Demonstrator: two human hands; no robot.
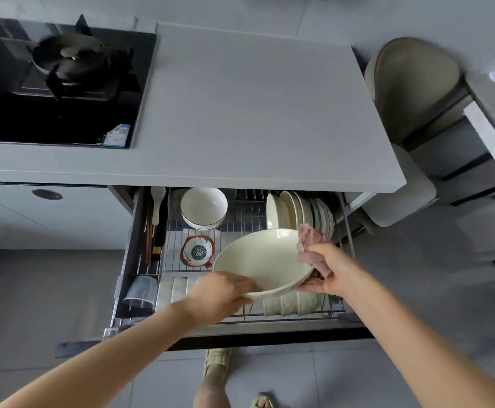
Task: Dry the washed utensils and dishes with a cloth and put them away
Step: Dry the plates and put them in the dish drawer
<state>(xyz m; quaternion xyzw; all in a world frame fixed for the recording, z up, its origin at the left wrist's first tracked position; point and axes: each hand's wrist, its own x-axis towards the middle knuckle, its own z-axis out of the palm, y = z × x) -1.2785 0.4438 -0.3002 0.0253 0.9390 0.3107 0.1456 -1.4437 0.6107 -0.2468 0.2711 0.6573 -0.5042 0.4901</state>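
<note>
A large cream bowl (261,257) hangs tilted over the open dish drawer (252,219). My left hand (219,293) grips its near rim, thumb inside the bowl. My right hand (328,270) holds a pink cloth (311,245) against the bowl's right rim, fingers under the bowl's outer side. Below the bowl, the drawer's wire rack carries a row of upright plates (302,212) at the back right, stacked white bowls (203,207) at the back, and a small patterned dish (197,252).
The grey countertop (240,113) runs above the drawer, with a black gas hob (58,81) at the left. Chopsticks and a spoon (155,225) lie in the drawer's left compartment beside an upturned clear cup (142,291). A beige chair (414,86) stands at the right. My feet (217,366) are below.
</note>
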